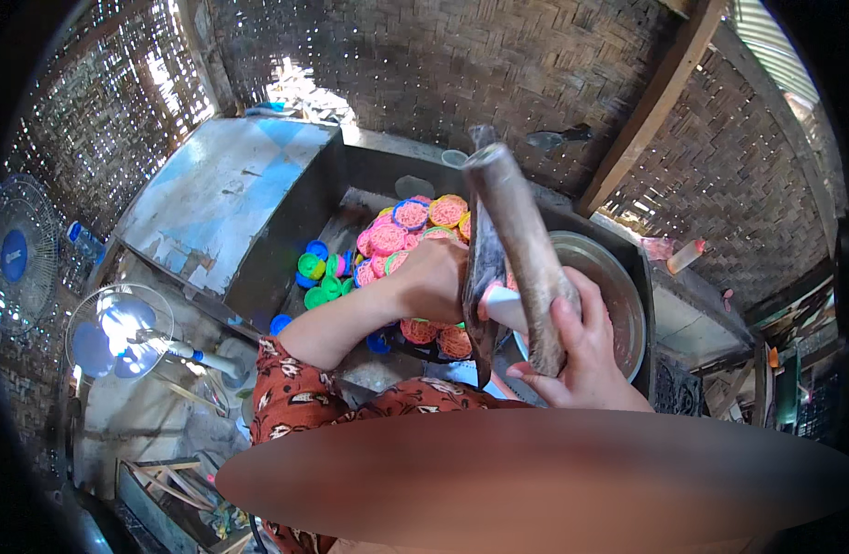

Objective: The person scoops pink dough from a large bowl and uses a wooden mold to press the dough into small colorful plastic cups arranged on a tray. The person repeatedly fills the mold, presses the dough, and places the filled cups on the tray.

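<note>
Woven walls all round, dark trough below, metal basin at right. Thick wooden stick leaning above trough: looks heavy, stiff, smooth; best held low, exactly where right hand grips it. Left hand beside dark board, fingers hidden, can't tell grip. Pink discs, probably light, fragile.

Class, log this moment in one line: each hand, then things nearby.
Right hand: holds wooden bar | Left hand: at dark board, fingers hidden | Nearby: pink stringy rounds, metal basin
</note>
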The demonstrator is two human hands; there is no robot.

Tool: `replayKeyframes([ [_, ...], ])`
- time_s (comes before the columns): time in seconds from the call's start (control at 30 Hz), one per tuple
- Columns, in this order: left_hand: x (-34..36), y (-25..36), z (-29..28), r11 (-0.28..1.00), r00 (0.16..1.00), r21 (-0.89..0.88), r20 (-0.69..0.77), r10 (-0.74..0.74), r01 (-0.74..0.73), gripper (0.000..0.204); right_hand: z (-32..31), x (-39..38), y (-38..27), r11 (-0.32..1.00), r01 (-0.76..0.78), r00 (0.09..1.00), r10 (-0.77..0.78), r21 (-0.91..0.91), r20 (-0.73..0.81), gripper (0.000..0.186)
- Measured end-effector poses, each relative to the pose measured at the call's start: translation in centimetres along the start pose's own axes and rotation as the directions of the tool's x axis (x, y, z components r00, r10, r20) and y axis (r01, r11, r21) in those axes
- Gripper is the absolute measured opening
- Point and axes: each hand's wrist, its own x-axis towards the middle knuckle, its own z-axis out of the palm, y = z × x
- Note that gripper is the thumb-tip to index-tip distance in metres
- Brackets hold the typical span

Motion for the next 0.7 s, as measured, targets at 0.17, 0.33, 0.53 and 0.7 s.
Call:
replayKeyframes([
  [0.17,0.2,0.9,-1.4,0.997,0.999,0.054,0.004,-0.051,0.05,0.067,1.5,0.3,1.1,1.0,-0.003,0.998,0.004,0.018,-0.066,0.089],
  [0.33,0.7,-0.9,-2.7,0.977,0.979,0.054,-0.034,-0.203,0.205,0.068,2.5,3.8,2.9,0.998,-0.029,1.0,0.028,0.052,0.006,0.09],
  [0.53,-6.6,-2.3,-2.9,0.405,0.627,-0.914,-0.327,-0.708,-0.019,0.063,5.4,2.7,6.1,0.586,-0.289,0.909,0.416,0.757,0.025,0.084],
  [0.7,-16.4,-8.1,-6.9,0.649,0.873,-0.691,-0.48,-0.084,-0.318,0.077,7.6,-1.5,7.9,0.975,-0.204,0.949,0.22,-0.093,0.224,0.066],
])
